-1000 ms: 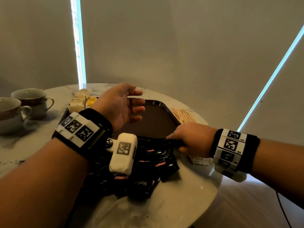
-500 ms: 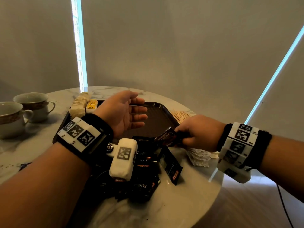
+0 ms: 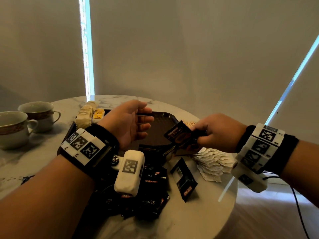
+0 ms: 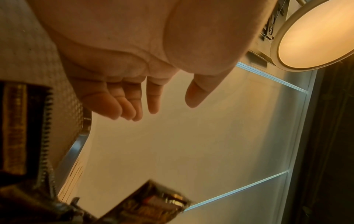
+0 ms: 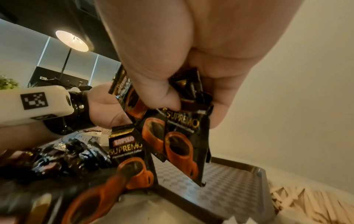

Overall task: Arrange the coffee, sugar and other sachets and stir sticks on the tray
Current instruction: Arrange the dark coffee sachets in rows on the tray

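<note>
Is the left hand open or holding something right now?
Open and empty: the left hand hovers palm-sideways over the tray, fingers loosely extended with nothing between them.

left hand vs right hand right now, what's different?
The left hand is open, palm turned sideways over the tray, holding nothing; the right hand pinches a bunch of coffee sachets at their top edges. The left hand's fingers are loosely extended; the right hand's are curled tight. Both hover above the table, wearing marker wristbands.
</note>
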Available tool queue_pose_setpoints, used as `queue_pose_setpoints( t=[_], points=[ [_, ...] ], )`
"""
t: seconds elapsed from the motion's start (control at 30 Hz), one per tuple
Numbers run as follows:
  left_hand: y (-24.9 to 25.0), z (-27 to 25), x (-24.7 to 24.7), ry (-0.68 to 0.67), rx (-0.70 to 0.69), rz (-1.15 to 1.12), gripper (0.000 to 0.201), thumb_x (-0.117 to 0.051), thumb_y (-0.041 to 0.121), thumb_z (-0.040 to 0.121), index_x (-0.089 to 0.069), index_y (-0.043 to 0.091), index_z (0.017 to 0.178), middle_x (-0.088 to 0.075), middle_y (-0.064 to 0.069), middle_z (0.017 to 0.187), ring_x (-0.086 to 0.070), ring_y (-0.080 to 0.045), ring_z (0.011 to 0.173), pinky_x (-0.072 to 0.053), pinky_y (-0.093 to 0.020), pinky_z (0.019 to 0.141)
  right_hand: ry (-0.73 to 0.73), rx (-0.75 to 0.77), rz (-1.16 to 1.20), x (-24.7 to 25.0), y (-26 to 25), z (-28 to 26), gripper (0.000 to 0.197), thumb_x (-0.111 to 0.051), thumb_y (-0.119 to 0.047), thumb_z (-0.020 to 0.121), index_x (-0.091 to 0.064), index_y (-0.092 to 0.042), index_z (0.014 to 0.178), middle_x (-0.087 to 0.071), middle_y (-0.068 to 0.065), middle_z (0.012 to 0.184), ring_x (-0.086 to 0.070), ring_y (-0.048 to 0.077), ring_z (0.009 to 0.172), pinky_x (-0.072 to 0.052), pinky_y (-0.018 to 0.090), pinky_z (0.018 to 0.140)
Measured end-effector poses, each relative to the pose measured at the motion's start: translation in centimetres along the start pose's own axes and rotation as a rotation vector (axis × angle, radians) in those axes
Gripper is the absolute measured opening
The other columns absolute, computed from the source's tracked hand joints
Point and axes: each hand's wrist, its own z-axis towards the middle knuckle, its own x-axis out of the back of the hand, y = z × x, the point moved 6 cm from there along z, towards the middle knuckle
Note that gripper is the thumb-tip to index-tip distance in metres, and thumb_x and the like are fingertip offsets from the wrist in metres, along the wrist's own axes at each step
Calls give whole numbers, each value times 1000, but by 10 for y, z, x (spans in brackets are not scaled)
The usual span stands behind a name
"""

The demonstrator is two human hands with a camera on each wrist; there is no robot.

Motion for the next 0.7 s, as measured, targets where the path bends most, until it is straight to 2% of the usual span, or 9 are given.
queue_pose_setpoints(
  t=[0.1, 0.27, 0.47, 0.6, 0.67, 0.7],
  points=[
    [0, 1, 1, 8, 7, -16, 24, -50, 35, 97, -60, 14, 104, -62, -6, 88, -57, -16, 67, -45, -31, 61, 41, -16, -3, 11, 1, 3, 30, -66, -19, 86, -75, -34, 109, -73, -15, 86, -64, 3, 74, -54, 26, 72],
    [-2, 2, 2, -2, 45, -26, 26, -52, 34, 97, -57, 10, 105, -59, -8, 85, -56, -19, 66, -47, -31, 59, 82, -7, 12, 20, -3, 11, 30, -66, -19, 85, -74, -37, 108, -73, -14, 84, -67, 13, 76, -57, 40, 75],
    [-9, 0, -5, -64, 113, 19, 27, -54, 36, 96, -57, 10, 103, -58, -10, 86, -57, -22, 70, -48, -34, 65, 132, 11, 22, 24, -12, 22, 33, -66, -15, 85, -74, -33, 112, -73, -13, 91, -67, 12, 80, -56, 38, 77],
    [-7, 4, 0, 11, 96, -37, 27, -56, 35, 95, -55, 9, 104, -58, -10, 82, -57, -21, 65, -50, -32, 60, 186, -6, 112, 27, -16, 30, 32, -65, -15, 87, -73, -33, 112, -73, -11, 86, -65, 9, 72, -56, 29, 69],
    [-7, 4, 2, 0, 126, -65, 41, -61, 42, 90, -53, 6, 108, -61, -13, 85, -63, -23, 68, -54, -32, 61, 278, 9, 167, 34, -25, 33, 28, -64, -16, 87, -74, -31, 109, -72, -7, 81, -62, 10, 65, -55, 31, 63],
    [-8, 4, 0, -37, 144, -67, 57, -65, 48, 84, -51, 2, 114, -64, -16, 93, -67, -25, 75, -57, -34, 64, 340, 37, 191, 38, -32, 35, 26, -65, -16, 87, -75, -30, 107, -72, -6, 79, -61, 11, 65, -54, 35, 63]
  ],
)
